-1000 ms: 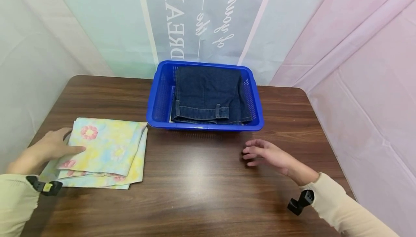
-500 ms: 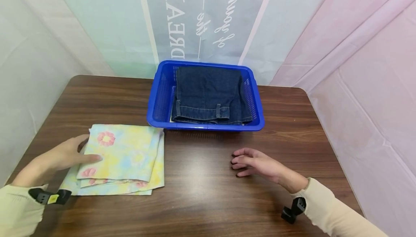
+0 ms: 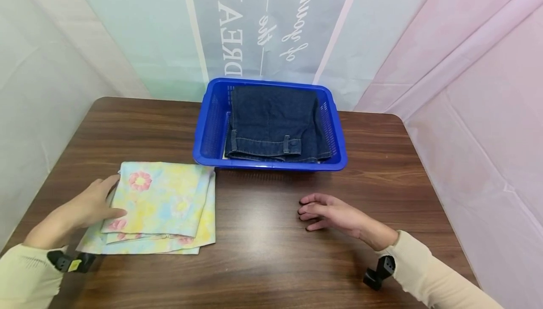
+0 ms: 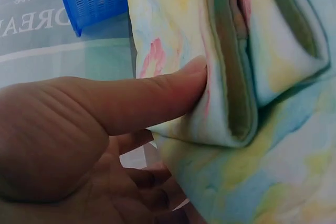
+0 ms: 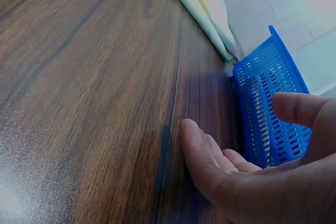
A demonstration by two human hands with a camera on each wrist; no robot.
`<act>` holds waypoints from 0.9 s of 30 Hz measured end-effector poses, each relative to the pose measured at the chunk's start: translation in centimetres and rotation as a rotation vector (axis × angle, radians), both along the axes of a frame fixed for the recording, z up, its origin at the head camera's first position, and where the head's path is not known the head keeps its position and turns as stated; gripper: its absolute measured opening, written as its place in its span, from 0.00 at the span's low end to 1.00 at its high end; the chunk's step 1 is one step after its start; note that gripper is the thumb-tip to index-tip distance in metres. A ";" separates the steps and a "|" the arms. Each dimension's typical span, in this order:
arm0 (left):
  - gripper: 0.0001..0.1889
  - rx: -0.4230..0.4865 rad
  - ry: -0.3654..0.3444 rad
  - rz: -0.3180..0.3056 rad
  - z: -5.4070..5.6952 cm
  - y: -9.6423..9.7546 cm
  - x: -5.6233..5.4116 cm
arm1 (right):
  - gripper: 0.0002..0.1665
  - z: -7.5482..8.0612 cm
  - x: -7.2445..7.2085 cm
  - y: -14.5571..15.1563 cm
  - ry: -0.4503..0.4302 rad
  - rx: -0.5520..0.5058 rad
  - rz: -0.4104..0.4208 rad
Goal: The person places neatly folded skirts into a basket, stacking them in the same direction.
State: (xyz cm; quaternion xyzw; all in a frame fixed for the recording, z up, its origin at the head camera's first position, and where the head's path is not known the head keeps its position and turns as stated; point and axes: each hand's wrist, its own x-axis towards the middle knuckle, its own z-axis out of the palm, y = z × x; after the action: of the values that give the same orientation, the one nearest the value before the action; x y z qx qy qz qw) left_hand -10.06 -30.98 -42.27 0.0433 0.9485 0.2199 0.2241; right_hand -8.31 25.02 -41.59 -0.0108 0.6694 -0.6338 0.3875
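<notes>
A folded floral cloth (image 3: 161,200) in yellow, blue and pink lies on the table's left part, its layers stacked in uneven folds. My left hand (image 3: 86,207) is at its left edge. In the left wrist view, the thumb (image 4: 157,95) lies straight against a fold of the cloth (image 4: 173,35), while the other fingers sit loosely beyond its edge. Over the table right of centre, my right hand (image 3: 335,215) has loosely bent fingers and holds nothing. The right wrist view shows that hand (image 5: 252,177) with a blue basket (image 5: 270,98) beyond it.
At the back centre stands the blue plastic basket (image 3: 199,134) with folded dark jeans (image 3: 271,116) in it. The brown wooden table (image 3: 259,262) meets a printed curtain (image 3: 280,26) behind. Pale fabric walls (image 3: 488,134) close in both sides.
The floral cloth slid right and slightly nearer with my left hand, then stayed still as the thumb drew back a little. My right hand moved left and slightly nearer.
</notes>
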 end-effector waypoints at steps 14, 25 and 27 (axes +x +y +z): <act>0.54 0.072 0.020 -0.023 -0.3 5.8 1.3 | 0.33 -0.2 0.1 -0.4 -0.005 -0.011 0.014; 0.48 0.231 0.017 -0.083 0.3 11.3 1.6 | 0.33 0.0 0.1 -1.2 -0.002 -0.022 0.018; 0.42 0.330 -0.014 -0.107 0.4 12.1 1.6 | 0.34 0.0 0.2 -1.4 -0.001 -0.016 0.011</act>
State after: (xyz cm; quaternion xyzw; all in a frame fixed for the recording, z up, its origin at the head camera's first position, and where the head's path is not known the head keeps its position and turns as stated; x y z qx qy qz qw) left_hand -8.46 -18.89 -41.91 0.1282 0.8943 0.3605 0.2319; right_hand -8.14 23.65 -41.61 -0.0174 0.6641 -0.6370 0.3911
